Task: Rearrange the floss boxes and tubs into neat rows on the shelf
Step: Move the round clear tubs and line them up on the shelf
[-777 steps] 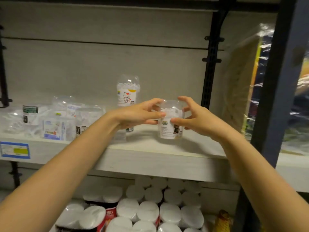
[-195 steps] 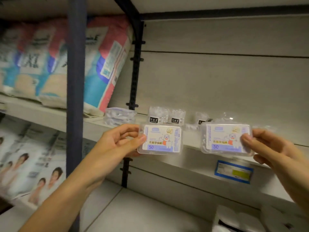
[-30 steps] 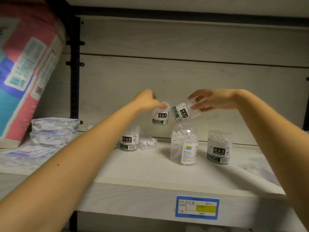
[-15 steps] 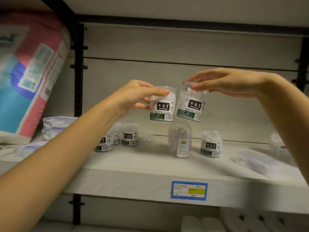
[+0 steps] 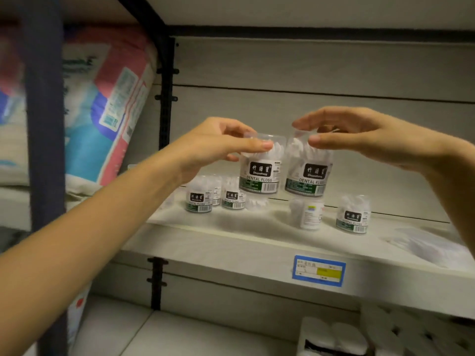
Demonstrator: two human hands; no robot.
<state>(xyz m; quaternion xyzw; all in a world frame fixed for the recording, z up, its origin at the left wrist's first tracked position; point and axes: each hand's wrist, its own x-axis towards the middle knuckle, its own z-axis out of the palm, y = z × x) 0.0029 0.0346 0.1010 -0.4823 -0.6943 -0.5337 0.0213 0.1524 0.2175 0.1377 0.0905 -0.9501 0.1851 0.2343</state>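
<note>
My left hand (image 5: 218, 145) grips the lid of a clear dental floss tub (image 5: 261, 170) with a black and green label, held upright above the shelf (image 5: 231, 242). My right hand (image 5: 359, 134) holds a second identical tub (image 5: 308, 173) by its top, right beside the first. On the shelf behind stand two more labelled tubs at the left (image 5: 199, 197) (image 5: 232, 196), a taller tub with a white label (image 5: 307, 213) and another green-labelled tub (image 5: 353, 214) at the right.
A flat clear floss box (image 5: 426, 245) lies at the shelf's right end. A blue and yellow price tag (image 5: 318, 271) is on the shelf edge. A dark upright post (image 5: 45, 124) and a big nappy pack (image 5: 110, 104) stand left. White rolls (image 5: 334, 337) sit below.
Both hands have brought the two tubs closer to me and slightly lower, now side by side and upright; the view has swung a little to the left.
</note>
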